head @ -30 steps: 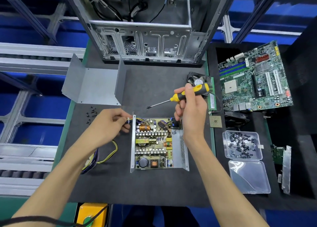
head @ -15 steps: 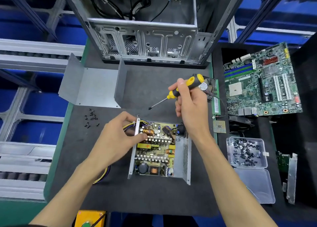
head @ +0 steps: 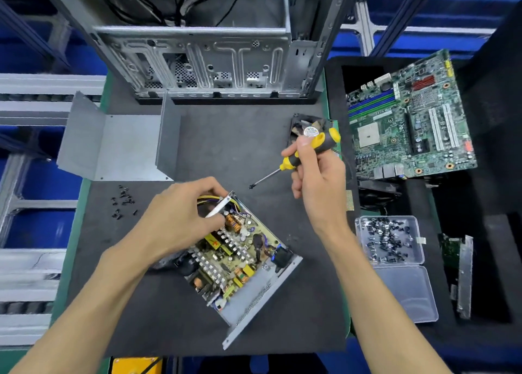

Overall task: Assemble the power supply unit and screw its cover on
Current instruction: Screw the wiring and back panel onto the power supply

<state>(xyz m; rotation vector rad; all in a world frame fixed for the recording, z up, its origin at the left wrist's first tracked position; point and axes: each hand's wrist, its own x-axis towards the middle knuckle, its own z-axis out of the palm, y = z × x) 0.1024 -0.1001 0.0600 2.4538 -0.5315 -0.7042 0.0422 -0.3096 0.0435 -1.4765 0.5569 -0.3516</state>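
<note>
Here the open PSU (head: 240, 263) lies on the dark mat (head: 226, 136), turned at an angle so its long sides run diagonally, with the circuit board and its coils, heatsinks and capacitors exposed from above. The left hand (head: 180, 218) grips its upper left corner: the fingers curl over the metal side wall there, the fingertips reaching in beside a copper coil, and a bundle of yellow and dark wires (head: 209, 200) shows just behind the knuckles. The right hand (head: 316, 175) is above and to the right of the PSU, apart from it, fingers wrapped round the yellow and black handle of a screwdriver (head: 308, 150); the shaft slants down and left, and its tip hangs over bare mat just beyond the PSU's top corner. The bent grey cover (head: 118, 144) lies on the mat's left part, well apart from the PSU, one flap standing upright. Just below it, a small scatter of black screws (head: 123, 201) sits near the mat's left edge. A bare metal case (head: 209, 48) stands at the mat's far edge. A black fan (head: 306, 125) lies behind the screwdriver handle. To the right lie a green motherboard (head: 409, 119) and, nearer, an open clear box (head: 389, 239) of small dark parts.
</note>
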